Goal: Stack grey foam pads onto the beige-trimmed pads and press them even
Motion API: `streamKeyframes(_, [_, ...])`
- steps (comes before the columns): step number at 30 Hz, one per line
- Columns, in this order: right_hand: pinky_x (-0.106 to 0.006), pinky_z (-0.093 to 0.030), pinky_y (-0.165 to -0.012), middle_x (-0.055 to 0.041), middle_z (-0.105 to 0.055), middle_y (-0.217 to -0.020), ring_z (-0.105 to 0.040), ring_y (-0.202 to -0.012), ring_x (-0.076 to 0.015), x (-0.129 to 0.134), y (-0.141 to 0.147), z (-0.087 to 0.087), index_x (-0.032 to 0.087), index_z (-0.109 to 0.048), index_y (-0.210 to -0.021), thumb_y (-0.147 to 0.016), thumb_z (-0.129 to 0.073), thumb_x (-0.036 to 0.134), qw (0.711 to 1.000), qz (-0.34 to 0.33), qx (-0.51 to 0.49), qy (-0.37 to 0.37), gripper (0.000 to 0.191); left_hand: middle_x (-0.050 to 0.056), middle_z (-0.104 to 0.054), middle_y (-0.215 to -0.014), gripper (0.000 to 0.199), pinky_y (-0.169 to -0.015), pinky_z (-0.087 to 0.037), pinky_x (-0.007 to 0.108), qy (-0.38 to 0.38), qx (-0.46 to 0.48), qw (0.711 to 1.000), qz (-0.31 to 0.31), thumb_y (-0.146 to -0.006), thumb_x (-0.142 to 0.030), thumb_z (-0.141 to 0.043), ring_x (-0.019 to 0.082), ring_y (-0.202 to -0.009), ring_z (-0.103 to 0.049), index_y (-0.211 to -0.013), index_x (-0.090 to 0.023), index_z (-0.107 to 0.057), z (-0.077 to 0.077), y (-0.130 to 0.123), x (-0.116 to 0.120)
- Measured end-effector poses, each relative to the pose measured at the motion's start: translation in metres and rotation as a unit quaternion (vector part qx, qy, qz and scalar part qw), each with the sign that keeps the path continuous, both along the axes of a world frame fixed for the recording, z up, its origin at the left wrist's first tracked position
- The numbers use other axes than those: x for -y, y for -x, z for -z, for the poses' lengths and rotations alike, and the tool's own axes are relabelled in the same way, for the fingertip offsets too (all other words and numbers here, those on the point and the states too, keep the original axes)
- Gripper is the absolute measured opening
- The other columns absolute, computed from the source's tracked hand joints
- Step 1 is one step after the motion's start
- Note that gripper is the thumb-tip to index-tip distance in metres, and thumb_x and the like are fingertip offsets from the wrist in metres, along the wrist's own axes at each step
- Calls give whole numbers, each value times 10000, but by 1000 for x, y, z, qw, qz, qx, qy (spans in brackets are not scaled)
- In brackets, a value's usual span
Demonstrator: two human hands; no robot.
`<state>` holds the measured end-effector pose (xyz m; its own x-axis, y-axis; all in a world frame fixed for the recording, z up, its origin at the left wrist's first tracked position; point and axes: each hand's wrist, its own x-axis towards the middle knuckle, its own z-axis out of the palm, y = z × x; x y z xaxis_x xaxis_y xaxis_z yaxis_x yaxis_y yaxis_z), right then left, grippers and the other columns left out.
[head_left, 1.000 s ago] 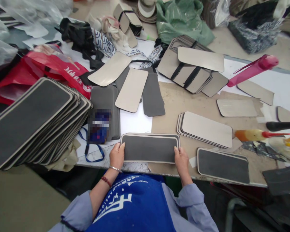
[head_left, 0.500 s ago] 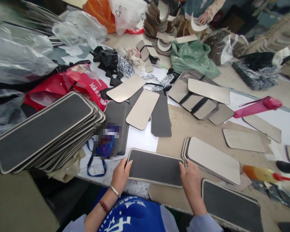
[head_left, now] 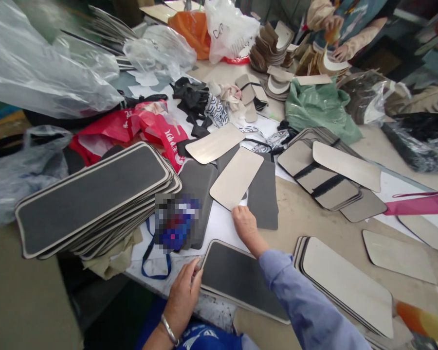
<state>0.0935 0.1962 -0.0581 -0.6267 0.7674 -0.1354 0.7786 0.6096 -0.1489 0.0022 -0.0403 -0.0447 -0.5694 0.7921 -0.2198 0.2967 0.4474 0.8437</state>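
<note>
In front of me on the table lies a dark grey panel [head_left: 237, 272] with a beige border and rounded corners. My left hand [head_left: 184, 291] is closed on its left end, thumb near the edge. My right hand [head_left: 245, 223] reaches across, its sleeve covering part of the dark panel. Its fingers are curled at the near edge of a plain beige panel [head_left: 237, 179], their tips hidden. Beneath and beside that beige panel are plain grey pieces [head_left: 263, 197]. Another beige panel [head_left: 215, 143] lies just behind it.
A tall stack of dark bordered panels [head_left: 95, 199] stands at left, beside a blurred blue item with a strap [head_left: 178, 226]. A beige stack [head_left: 346, 282] is at right, strapped panels [head_left: 324, 180] behind it. Bags, including a green one [head_left: 321, 109], and a co-worker's hands [head_left: 337, 41] are farther back.
My right hand has let go of the dark panel's right end and moved up and left to the beige panel. My left hand stays at the dark panel. The view has shifted left.
</note>
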Motion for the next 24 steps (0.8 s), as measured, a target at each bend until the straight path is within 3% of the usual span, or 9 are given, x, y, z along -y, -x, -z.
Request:
streamKeyframes(4, [-307, -430, -682, -115, -598, -857, -534, -835, -230, -4, -1, 0, 199, -556, -767, -816, -416, 39, 1000, 11, -21, 18, 218, 83, -687, -880, 282, -779, -530, 373, -15, 40, 999, -1, -757, -358, -493, 230, -820, -647, -968, -245, -641, -5, 4, -15])
streamKeyframes(7, [-297, -427, -722, -107, -606, -868, -549, -869, -223, -9, 2, -2, 197, -552, -794, -829, -439, 86, 996, 64, -53, 29, 162, 79, -692, -849, 254, -776, -527, 369, -12, 125, 992, -21, -737, -347, -526, 228, -812, -652, -921, -224, -651, -11, 5, -51])
streamKeyframes(9, [-306, -427, -736, -116, -615, -882, -566, -868, -225, -16, 4, 0, 178, -556, -853, -852, -423, 130, 988, 123, -81, 37, 141, 88, -691, -826, 240, -752, -533, 354, 8, 232, 970, -76, -738, -309, -549, 219, -783, -660, -912, -174, -644, -12, 5, -85])
streamKeyframes(11, [-309, -433, -729, -117, -631, -889, -589, -844, -222, -24, 6, 4, 162, -560, -909, -854, -411, 152, 975, 184, -114, 53, 159, 97, -684, -815, 232, -728, -533, 324, 21, 327, 929, -170, -741, -213, -544, 197, -752, -663, -937, -119, -624, -8, 5, -122])
streamKeyframes(14, [-301, -446, -742, -102, -657, -915, -615, -857, -212, -35, 8, 11, 160, -575, -945, -816, -431, 148, 947, 256, -171, 90, 194, 82, -668, -810, 299, -741, -522, 291, 12, 337, 915, -221, -776, -153, -498, 163, -766, -658, -1062, -98, -563, 5, 6, -171])
streamKeyframes(17, [-308, -463, -744, -103, -671, -911, -630, -855, -214, -41, 9, 18, 151, -595, -947, -782, -439, 149, 913, 310, -230, 133, 227, 64, -651, -755, 258, -705, -525, 283, 13, 338, 907, -250, -780, -133, -480, 145, -695, -656, -1024, -99, -558, 16, 11, -202])
streamKeyframes(24, [-288, -501, -585, -49, -658, -747, -618, -620, -162, -41, 11, 24, 167, -600, -879, -756, -442, 189, 809, 384, -369, 248, 202, 10, -586, -563, 58, -502, -459, 231, 4, 328, 904, -275, -710, -181, -533, 118, -496, -581, -705, -132, -565, 13, 19, -215])
